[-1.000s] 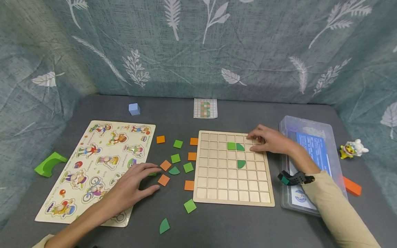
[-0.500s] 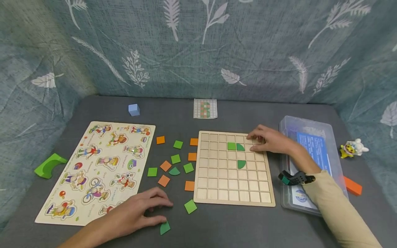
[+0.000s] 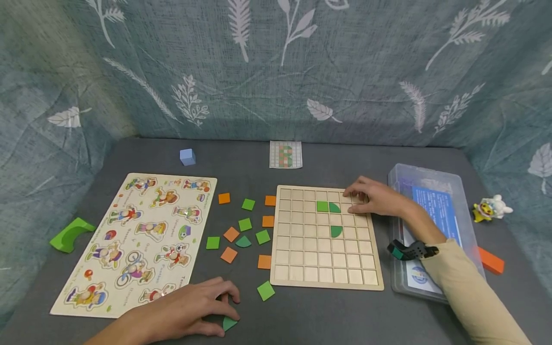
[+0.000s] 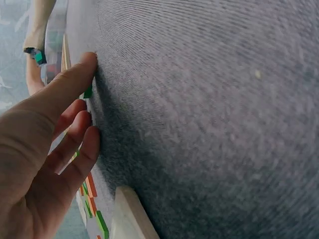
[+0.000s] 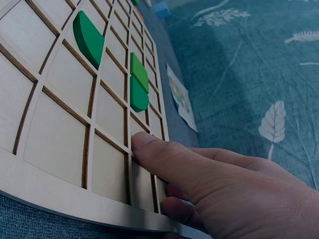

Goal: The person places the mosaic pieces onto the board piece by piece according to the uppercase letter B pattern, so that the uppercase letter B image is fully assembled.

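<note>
A wooden grid board lies on the grey table. It holds a green square with a dark green quarter-round beside it, and another quarter-round lower down. My right hand rests flat on the board's far right corner, fingers straight; in the right wrist view a fingertip presses an empty cell near the green pieces. My left hand lies on the table at the front edge. Its thumb touches a loose dark green quarter-round, and the fingers stay relaxed.
Loose orange and green tiles are scattered left of the board. A character peg puzzle lies further left, with a green arch block beyond. At the back are a pattern card and blue cube. Right: plastic box, orange block, toy figure.
My left hand drew back from the tiles beside the peg puzzle to the front edge, onto the loose dark green quarter-round, uncovering a green square. The right hand stayed put.
</note>
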The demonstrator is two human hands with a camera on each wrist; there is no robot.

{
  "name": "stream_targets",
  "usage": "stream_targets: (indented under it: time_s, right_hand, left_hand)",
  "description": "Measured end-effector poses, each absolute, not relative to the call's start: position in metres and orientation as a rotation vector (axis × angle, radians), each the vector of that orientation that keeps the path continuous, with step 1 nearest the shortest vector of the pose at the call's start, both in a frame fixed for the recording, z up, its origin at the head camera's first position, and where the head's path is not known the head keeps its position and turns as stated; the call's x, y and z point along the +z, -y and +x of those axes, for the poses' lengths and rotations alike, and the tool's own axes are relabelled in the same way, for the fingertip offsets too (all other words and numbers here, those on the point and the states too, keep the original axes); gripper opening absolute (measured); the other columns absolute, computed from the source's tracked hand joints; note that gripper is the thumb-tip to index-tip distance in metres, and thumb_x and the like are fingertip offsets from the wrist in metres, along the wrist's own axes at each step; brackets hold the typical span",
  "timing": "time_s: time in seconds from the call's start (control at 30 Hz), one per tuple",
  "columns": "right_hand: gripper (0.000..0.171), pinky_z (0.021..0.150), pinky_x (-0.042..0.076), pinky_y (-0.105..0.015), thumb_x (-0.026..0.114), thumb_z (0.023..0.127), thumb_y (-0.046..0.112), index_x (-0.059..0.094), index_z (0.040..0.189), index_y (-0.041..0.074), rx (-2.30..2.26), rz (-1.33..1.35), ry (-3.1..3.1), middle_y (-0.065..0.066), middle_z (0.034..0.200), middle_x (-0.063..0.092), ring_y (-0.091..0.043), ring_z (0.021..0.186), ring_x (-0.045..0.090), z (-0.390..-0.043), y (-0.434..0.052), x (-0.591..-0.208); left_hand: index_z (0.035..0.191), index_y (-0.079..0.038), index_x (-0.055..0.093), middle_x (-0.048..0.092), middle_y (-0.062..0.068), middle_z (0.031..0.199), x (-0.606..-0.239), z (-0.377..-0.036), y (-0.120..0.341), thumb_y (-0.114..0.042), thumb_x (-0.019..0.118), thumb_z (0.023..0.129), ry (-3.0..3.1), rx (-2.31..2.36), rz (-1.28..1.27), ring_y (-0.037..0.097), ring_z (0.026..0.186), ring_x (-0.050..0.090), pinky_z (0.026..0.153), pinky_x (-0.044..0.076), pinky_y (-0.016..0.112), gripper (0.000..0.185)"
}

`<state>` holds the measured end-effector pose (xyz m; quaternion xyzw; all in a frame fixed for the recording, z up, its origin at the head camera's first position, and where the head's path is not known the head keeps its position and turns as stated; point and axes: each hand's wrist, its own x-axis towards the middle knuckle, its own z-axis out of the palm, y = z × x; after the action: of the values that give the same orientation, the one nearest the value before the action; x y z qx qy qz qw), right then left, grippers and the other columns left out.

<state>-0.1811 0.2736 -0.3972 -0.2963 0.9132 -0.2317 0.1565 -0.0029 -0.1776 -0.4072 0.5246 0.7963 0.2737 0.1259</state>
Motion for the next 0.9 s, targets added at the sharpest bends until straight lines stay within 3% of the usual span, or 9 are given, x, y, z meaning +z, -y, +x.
stream_targets:
  time_s: [0.6,0.9]
  right_hand:
    - [0.039,0.077,0.045,-0.034,0.071,0.088,0.030,0.064,0.122,0.013,-0.661,-0.837,-2.615,-0.004,0.105,0.055,-0.014,0.088,0.051,-0.181,-0.275,-0.398]
    - [0.039,0.078,0.046,-0.035,0.071,0.088,0.030,0.063,0.123,0.013,-0.660,-0.834,-2.614,-0.005,0.107,0.055,-0.014,0.090,0.052,-0.181,-0.274,-0.398]
  left_hand:
    - [0.112,-0.024,0.067,0.056,-0.012,0.108,-0.407,-0.003,0.174,-0.027,0.063,0.095,-2.328,0.788,1.533,-0.001,0.094,0.048,0.079,0.045,0.011,0.018]
    - [0.117,-0.024,0.067,0.054,-0.012,0.107,-0.392,-0.016,0.162,-0.027,0.067,0.092,-2.332,0.722,1.580,-0.001,0.094,0.050,0.079,0.045,0.012,0.025]
